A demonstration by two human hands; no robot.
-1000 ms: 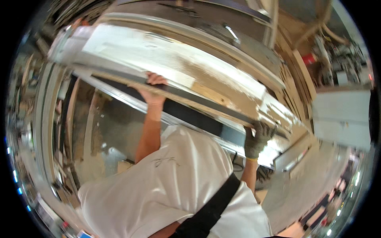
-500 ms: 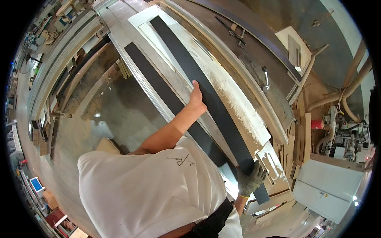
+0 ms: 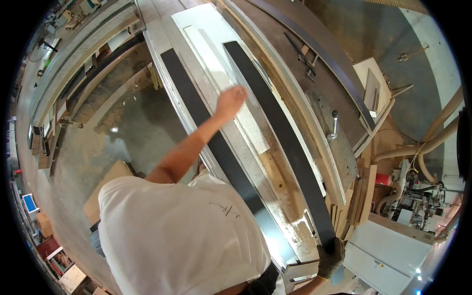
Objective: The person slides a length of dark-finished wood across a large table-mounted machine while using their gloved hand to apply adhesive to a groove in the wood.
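Note:
A long dark grey strip point(image 3: 282, 125) lies lengthwise along the machine bed, over a white board point(image 3: 189, 17). At its near end my right hand point(image 3: 332, 260), in a grey knit glove, is closed around it; the fingers are partly lost in shadow. My bare left hand point(image 3: 232, 102) is curled like a fist just left of the strip, over a narrow white piece point(image 3: 253, 130), with nothing visible in it. A second dark strip point(image 3: 189, 96) lies to the left on the metal bed point(image 3: 216, 93), passing beneath my left forearm.
Right of the bed runs a long rail point(image 3: 295, 96), with a brown tabletop point(image 3: 280, 29) beyond it. A crank handle point(image 3: 334, 125) stands up there. Boards point(image 3: 364, 196) lean at the right by a white cabinet point(image 3: 388, 255). Stacked long panels point(image 3: 83, 54) are at far left.
The held strip has shifted right and nearer to me, uncovering more of the narrow white piece. My left hand has come off the strip and curled; my right hand has moved down and right.

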